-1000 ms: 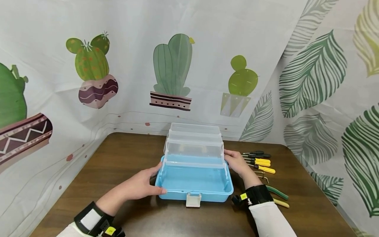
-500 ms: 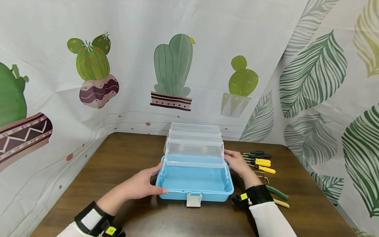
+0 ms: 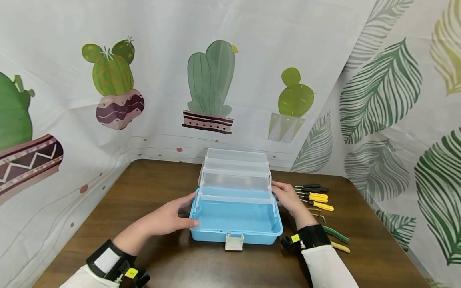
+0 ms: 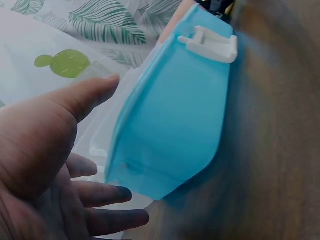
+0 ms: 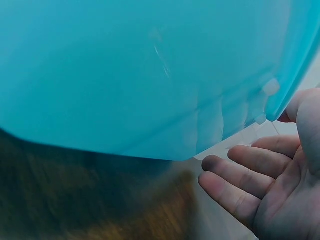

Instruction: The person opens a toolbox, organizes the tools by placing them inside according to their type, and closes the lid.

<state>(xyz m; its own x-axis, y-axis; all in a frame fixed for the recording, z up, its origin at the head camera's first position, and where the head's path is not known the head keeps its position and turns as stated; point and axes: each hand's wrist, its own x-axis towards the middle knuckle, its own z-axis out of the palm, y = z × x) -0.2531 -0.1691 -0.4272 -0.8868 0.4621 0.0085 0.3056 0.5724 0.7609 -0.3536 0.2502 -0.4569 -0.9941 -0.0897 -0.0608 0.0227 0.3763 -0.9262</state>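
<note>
A light-blue plastic toolbox [image 3: 234,237] stands on the table, its clear tiered trays [image 3: 235,180] raised and folded toward the back. Its bottom compartment holds nothing, and a white latch [image 3: 234,242] hangs at the front. At the left side is my left hand [image 3: 167,218], fingers spread and relaxed; in the left wrist view a gap shows between its thumb and the blue wall [image 4: 170,110]. My right hand [image 3: 288,198] rests at the back right side. The right wrist view shows its fingers [image 5: 250,175] extended beside the box, with the thumb partly hidden behind the rim.
Right of the box lie black-handled screwdrivers [image 3: 313,188], yellow-handled screwdrivers [image 3: 318,200], a brass-coloured hex key [image 3: 320,216] and a tool with green [image 3: 336,234] and yellow [image 3: 340,247] handles. A printed cloth [image 3: 158,80] hangs behind the brown table [image 3: 144,184].
My left hand has eased slightly left, its thumb lifting from the front left rim. The right hand and the toolbox keep their places; the head view has shifted a little.
</note>
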